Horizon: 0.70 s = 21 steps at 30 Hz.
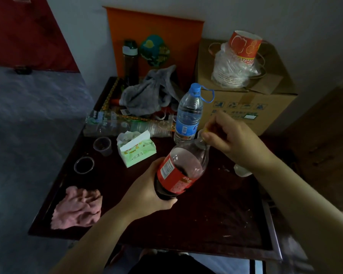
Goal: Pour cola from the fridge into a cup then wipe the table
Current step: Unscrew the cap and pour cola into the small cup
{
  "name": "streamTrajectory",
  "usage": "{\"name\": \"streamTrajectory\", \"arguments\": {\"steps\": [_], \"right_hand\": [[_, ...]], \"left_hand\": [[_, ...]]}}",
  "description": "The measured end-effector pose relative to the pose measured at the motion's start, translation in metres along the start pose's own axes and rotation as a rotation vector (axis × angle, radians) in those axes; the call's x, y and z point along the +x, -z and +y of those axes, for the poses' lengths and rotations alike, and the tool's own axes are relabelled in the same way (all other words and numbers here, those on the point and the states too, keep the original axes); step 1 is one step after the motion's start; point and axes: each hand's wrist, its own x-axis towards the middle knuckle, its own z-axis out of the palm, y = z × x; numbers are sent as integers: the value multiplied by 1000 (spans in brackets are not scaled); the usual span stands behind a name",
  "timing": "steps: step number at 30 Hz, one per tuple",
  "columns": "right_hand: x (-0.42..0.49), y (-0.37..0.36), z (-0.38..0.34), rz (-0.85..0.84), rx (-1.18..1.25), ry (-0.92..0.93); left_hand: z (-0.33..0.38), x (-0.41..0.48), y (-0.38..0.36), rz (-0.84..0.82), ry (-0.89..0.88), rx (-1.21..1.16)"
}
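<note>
A cola bottle (pixel 181 171) with a red label, partly full of dark drink, is tilted over the dark wooden table (pixel 216 214). My left hand (pixel 149 192) grips its lower body. My right hand (pixel 226 139) is closed around the bottle's neck and cap, which the fingers hide. Two small clear plastic cups stand at the table's left: one (pixel 102 145) farther back, one (pixel 84 165) nearer, with dark content. A crumpled pink cloth (pixel 77 207) lies at the front left corner.
A green tissue pack (pixel 137 150), a water bottle with a blue cap (pixel 188 113), a sleeve of plastic cups (pixel 127 125) and a grey rag (pixel 147 93) crowd the table's back. A cardboard box (pixel 246 99) with paper cups stands at the right.
</note>
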Motion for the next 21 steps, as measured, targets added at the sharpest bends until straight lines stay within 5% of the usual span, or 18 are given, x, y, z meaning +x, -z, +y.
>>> {"name": "streamTrajectory", "arguments": {"steps": [7, 12, 17, 19, 21], "right_hand": [[5, -12, -6, 73, -496, -407], [5, -17, -8, 240, -319, -62], [1, -5, 3, 121, -80, 230], [-1, -7, 5, 147, -235, 179], [1, -10, -1, 175, -392, -91]], "left_hand": [[-3, 2, -10, 199, -34, 241], [-1, 0, -6, 130, -55, 91], [4, -3, -2, 121, -41, 74], [4, -3, -4, 163, -43, 169], [1, -2, -6, 238, -65, 319]]}}
